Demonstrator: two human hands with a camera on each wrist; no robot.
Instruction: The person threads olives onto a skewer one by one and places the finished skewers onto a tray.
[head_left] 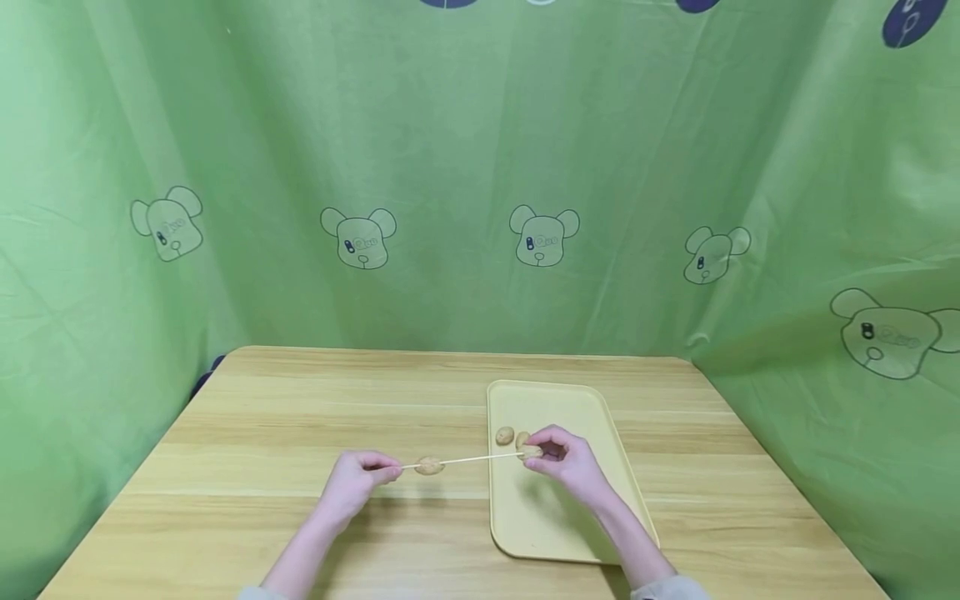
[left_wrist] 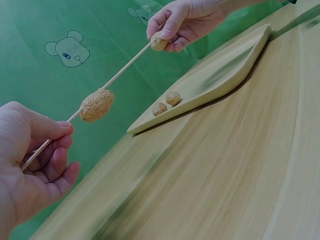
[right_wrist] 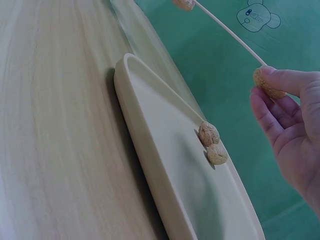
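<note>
Left hand [left_wrist: 30, 165], thin pale skewer [left_wrist: 127, 64], wrinkled tan walnut [left_wrist: 96, 105]

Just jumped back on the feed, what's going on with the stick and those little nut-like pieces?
A person is threading walnut-like pieces onto a thin wooden skewer. The left hand pinches one end of it, with one piece already on the skewer close to that hand. The right hand holds a second piece at the skewer's other tip, above the yellow tray. Two more pieces lie on the tray, which sits on the wooden table.
</note>
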